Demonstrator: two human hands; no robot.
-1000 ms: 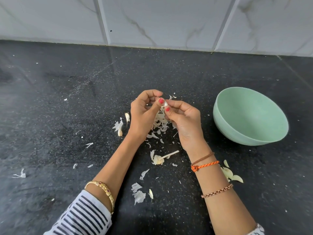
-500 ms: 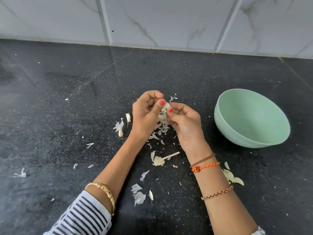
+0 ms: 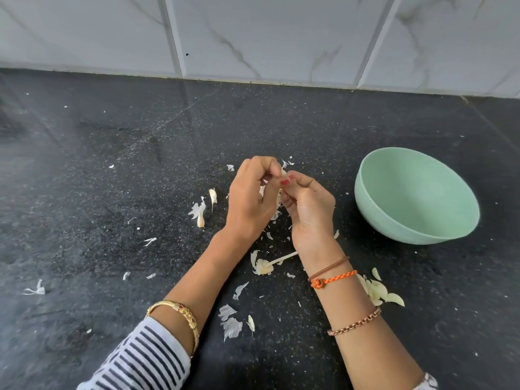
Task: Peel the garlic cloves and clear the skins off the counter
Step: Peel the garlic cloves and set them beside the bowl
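Observation:
My left hand [image 3: 250, 201] and my right hand [image 3: 309, 209] meet above the black counter [image 3: 112, 192], fingers curled together round a small garlic clove [image 3: 283, 173] of which only a white sliver shows between the fingertips. Under and around the hands lie several papery garlic skins [image 3: 230, 325]. A garlic stem with its base [image 3: 267, 266] lies between my forearms. Pale peeled garlic pieces [image 3: 380, 291] sit on the counter to the right of my right forearm. An unpeeled clove [image 3: 200, 218] with loose skin lies left of my left hand.
A mint-green bowl [image 3: 416, 198] stands on the counter to the right of my hands; its visible inside holds nothing. A marble-tiled wall [image 3: 281, 38] runs along the back. Small skin scraps [image 3: 35, 289] are scattered far left.
My hands have kept working the clove between the fingertips, with the left thumb shifting over it. The view has tilted slightly. Nothing on the counter has moved.

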